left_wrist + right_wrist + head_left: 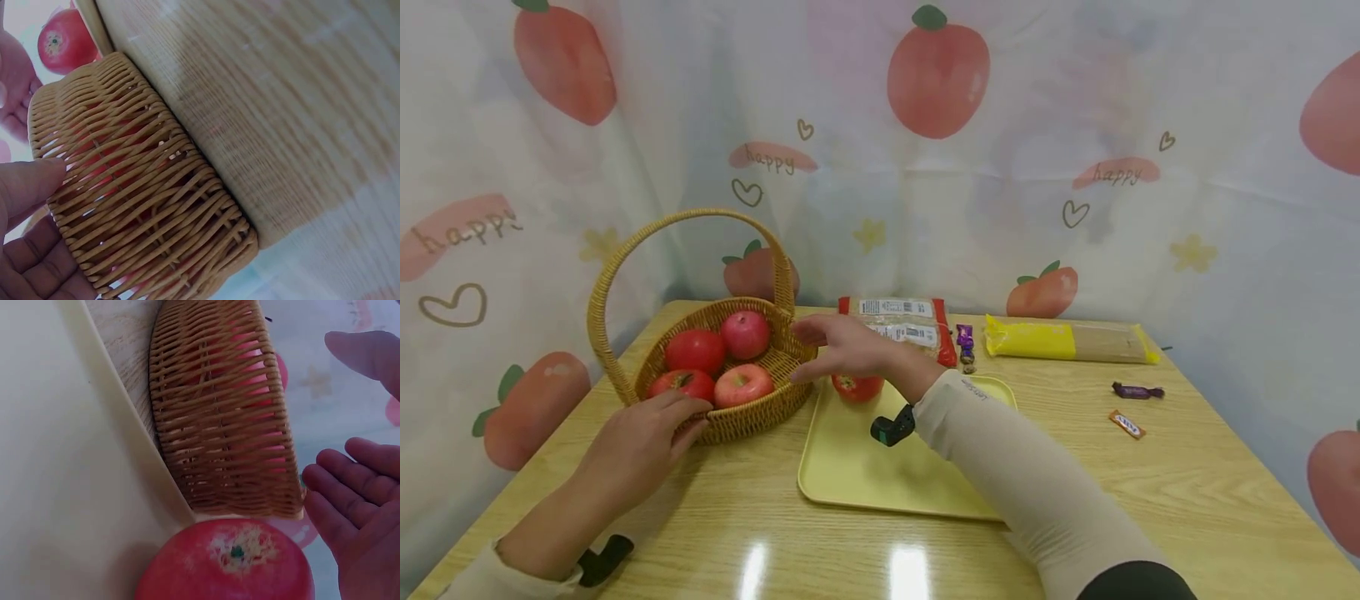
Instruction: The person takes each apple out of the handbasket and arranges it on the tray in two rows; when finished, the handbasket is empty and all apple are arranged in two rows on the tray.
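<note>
On its near-left side, the wicker basket (737,422) is being gripped by the left hand (643,442), while the right hand (853,346), spread and empty, is being held rightward.

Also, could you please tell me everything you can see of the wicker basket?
The wicker basket is golden-brown and woven, with gaps in its wall and a tall arched handle. It stands upright on the table, left of the yellow tray, holding four red or pinkish fruits. The left hand grips its near rim, thumb outside; the right hand is by its right side, contact unclear.
</note>
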A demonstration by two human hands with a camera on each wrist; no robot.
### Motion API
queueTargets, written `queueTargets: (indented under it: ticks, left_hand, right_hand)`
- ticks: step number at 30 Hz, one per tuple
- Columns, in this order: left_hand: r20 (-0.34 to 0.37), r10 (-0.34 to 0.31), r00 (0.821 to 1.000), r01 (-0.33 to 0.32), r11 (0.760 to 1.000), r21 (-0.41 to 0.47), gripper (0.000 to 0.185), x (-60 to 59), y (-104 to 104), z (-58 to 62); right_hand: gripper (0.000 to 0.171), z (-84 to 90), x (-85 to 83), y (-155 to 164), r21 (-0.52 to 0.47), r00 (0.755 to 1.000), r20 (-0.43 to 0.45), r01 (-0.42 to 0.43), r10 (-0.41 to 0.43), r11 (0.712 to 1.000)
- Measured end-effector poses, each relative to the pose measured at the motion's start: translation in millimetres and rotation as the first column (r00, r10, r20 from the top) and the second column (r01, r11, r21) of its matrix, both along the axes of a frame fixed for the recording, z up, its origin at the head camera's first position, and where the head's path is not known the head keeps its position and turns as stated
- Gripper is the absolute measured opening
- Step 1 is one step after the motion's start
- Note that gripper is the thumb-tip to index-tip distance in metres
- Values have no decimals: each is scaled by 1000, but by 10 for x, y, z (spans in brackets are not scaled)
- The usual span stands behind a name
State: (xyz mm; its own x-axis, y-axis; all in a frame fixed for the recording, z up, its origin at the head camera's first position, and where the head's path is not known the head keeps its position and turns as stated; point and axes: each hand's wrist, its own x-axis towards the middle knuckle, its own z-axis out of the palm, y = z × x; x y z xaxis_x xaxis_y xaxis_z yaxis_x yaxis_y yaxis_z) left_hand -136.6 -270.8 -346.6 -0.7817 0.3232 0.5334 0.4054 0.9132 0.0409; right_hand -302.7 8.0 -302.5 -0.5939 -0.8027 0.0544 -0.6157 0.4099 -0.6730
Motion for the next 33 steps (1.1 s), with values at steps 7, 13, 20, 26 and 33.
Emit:
queueTargets:
  ticks: [7, 13, 20, 26, 33]
  left_hand:
    - [-28, -8, 1000, 8, 1000, -2, 23, 1, -10, -9]
    - [2, 1, 1000, -1, 1000, -6, 22, 3, -9, 7]
    - [-11, -6, 1000, 6, 1000, 2, 21, 4, 16, 17]
    - [-12, -9, 1000, 9, 1000, -2, 21, 3, 26, 1]
    - [-21, -10, 1000, 10, 1000, -3, 22, 12, 22, 10]
  right_hand:
    - [79, 53, 43, -168, 35, 999, -3, -37, 37, 999]
    - [77, 57, 38, -280, 76, 999, -2, -44, 44, 996]
    - [79, 90, 41, -430, 102, 997, -9, -71, 72, 992]
    - [78, 102, 21, -503, 125, 996, -22, -81, 85, 989]
    - [81, 82, -2, -590, 177, 995, -40, -87, 95, 980]
